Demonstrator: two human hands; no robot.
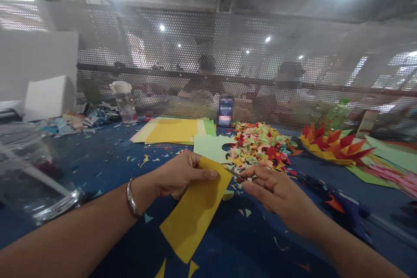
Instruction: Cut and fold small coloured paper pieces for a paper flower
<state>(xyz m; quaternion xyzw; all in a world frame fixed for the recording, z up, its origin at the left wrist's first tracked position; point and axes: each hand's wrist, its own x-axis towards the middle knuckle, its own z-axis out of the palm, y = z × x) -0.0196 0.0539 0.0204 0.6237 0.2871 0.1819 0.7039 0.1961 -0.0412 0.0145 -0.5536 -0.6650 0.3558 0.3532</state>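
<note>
Yellow offcuts (193, 268): two, on blue tabletop (254, 243), at six and seven o'clock from the strip.
Yellow strip (198, 213): one, slanting, upper end between the left fingers, lower end free toward seven.
Left hand (179, 173): at eleven; fingers pinching the strip, thumb uppermost, apparently steadying it against the blades.
Right hand (276, 189): at three; fingers closed around scissors (236, 174), tips at the strip's one-o'clock edge, presumably angled for small cuts; blade gap unclear.
Cut-paper heap (260, 143): at two, beyond the right fingers, likely collected within reach.
</note>
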